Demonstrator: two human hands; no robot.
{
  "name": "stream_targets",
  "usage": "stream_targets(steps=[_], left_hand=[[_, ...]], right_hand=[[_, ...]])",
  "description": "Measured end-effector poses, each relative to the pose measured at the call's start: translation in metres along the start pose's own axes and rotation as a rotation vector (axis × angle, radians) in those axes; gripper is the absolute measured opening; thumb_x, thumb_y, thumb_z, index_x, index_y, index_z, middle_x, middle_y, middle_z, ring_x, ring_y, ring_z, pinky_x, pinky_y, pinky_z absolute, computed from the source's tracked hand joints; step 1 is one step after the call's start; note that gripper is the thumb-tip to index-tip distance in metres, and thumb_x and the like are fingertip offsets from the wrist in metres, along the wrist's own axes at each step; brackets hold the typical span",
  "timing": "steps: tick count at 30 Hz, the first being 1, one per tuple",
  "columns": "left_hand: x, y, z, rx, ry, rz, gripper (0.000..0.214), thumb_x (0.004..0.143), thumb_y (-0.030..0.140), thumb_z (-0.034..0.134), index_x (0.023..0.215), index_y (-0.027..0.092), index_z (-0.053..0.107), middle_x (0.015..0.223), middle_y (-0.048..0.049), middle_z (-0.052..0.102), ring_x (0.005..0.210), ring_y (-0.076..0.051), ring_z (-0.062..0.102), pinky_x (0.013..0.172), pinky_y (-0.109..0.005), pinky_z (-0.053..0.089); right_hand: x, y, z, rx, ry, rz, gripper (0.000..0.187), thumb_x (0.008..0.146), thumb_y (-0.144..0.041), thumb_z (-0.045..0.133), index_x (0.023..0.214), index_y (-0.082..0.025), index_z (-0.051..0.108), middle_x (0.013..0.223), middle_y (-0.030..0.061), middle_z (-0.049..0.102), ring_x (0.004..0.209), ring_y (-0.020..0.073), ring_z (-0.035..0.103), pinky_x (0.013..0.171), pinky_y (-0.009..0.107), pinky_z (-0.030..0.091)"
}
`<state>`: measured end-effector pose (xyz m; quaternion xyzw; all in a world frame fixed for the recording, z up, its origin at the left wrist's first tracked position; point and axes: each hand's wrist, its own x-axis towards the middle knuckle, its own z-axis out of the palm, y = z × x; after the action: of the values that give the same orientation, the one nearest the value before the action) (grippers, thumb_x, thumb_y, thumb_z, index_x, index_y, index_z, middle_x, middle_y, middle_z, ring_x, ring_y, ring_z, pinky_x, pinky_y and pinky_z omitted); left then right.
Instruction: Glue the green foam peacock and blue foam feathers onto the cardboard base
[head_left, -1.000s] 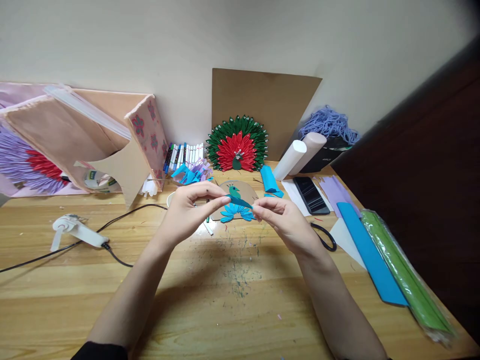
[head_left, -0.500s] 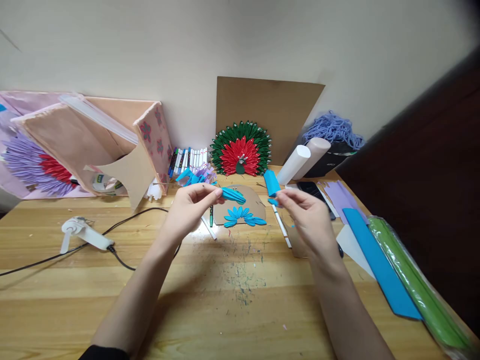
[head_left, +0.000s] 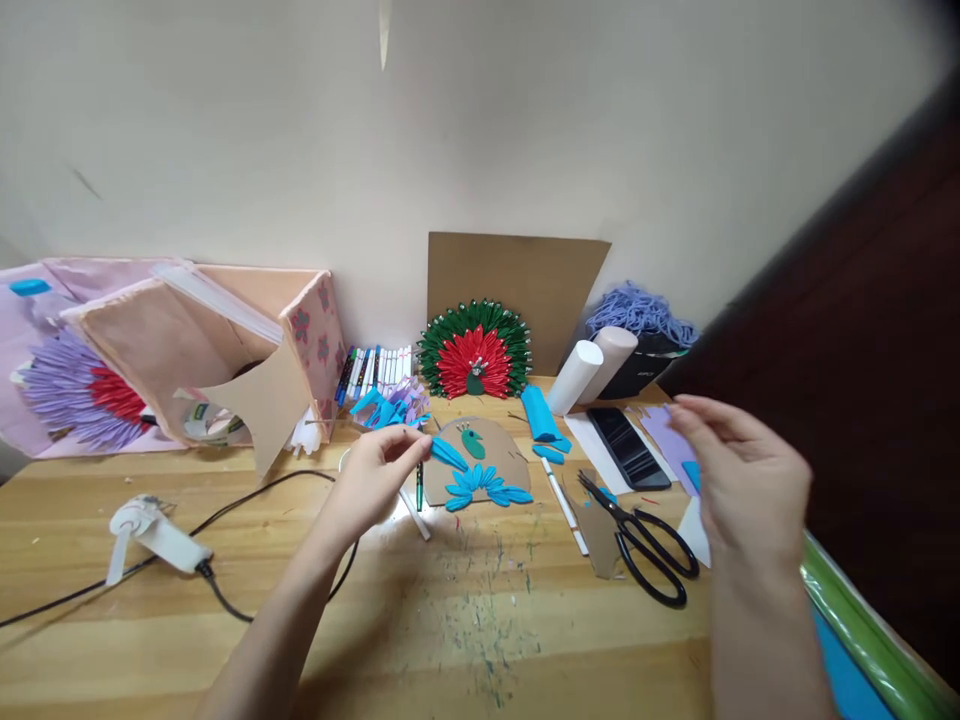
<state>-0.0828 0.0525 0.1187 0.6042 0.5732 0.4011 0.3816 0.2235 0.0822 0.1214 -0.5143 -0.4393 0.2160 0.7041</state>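
Observation:
Between the thumb and fingers of my left hand (head_left: 382, 465) is a narrow blue crepe paper petal (head_left: 448, 453), its tip pointing to the right. Below that tip lies a cardboard piece (head_left: 506, 440) with a rounded top. An arc of blue petals (head_left: 486, 485) and a green bird-head cutout (head_left: 472, 443) rest on it. My right hand (head_left: 742, 470) is raised over the right side of the desk, fingertips pinched together; whatever they hold, if anything, is too small to make out. Black-handled scissors (head_left: 649, 550) lie to its left.
A white glue gun (head_left: 161, 535) with a black cord lies at left. Several markers (head_left: 379, 370) stand beside a pink box (head_left: 315, 340). A green and red paper peacock (head_left: 476, 350) leans on cardboard at the back. Rolled blue paper (head_left: 537, 413) and a phone (head_left: 628, 448) lie right of centre.
My right hand has moved right and away from the loose blue pieces, uncovering the scissors and phone. My left hand stays near the cardboard with the petal. The view has tilted up.

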Motion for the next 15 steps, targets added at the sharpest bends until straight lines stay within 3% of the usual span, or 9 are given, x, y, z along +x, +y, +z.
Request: stream_targets(steps=[4, 6, 9, 15], left_hand=[[-0.001, -0.002, 0.006, 0.070, -0.100, 0.017, 0.029, 0.082, 0.041, 0.050, 0.075, 0.017, 0.064, 0.073, -0.0026, 0.067, 0.071, -0.017, 0.061, 0.065, -0.026, 0.045], [-0.002, -0.002, 0.009, 0.095, -0.155, 0.025, 0.030, 0.083, 0.041, 0.049, 0.073, 0.017, 0.063, 0.072, -0.0022, 0.066, 0.069, -0.016, 0.060, 0.063, -0.025, 0.044], [-0.003, 0.000, 0.012, 0.118, -0.204, 0.027, 0.031, 0.084, 0.040, 0.047, 0.072, 0.016, 0.062, 0.072, -0.0025, 0.065, 0.069, -0.016, 0.058, 0.061, -0.024, 0.041], [-0.003, 0.001, 0.014, 0.131, -0.236, 0.001, 0.030, 0.083, 0.041, 0.048, 0.072, 0.016, 0.061, 0.070, -0.0019, 0.063, 0.066, -0.014, 0.055, 0.058, -0.024, 0.040]], right_hand=[[-0.014, 0.002, 0.017, -0.128, -0.336, 0.017, 0.015, 0.072, -0.034, 0.069, 0.077, -0.020, 0.066, 0.078, 0.0031, 0.067, 0.076, 0.0180, 0.063, 0.074, 0.033, 0.052], [-0.018, 0.000, 0.021, -0.135, -0.434, 0.018, 0.016, 0.074, -0.035, 0.066, 0.079, -0.020, 0.065, 0.082, 0.0041, 0.068, 0.080, 0.0185, 0.064, 0.076, 0.032, 0.052], [-0.021, -0.001, 0.022, -0.120, -0.442, 0.016, 0.016, 0.074, -0.033, 0.067, 0.081, -0.019, 0.065, 0.084, 0.0053, 0.069, 0.082, 0.0189, 0.066, 0.077, 0.032, 0.053], [-0.017, 0.002, 0.018, -0.067, -0.309, -0.021, 0.025, 0.071, -0.028, 0.070, 0.094, -0.018, 0.066, 0.087, 0.0061, 0.070, 0.085, 0.0207, 0.066, 0.083, 0.038, 0.052]])
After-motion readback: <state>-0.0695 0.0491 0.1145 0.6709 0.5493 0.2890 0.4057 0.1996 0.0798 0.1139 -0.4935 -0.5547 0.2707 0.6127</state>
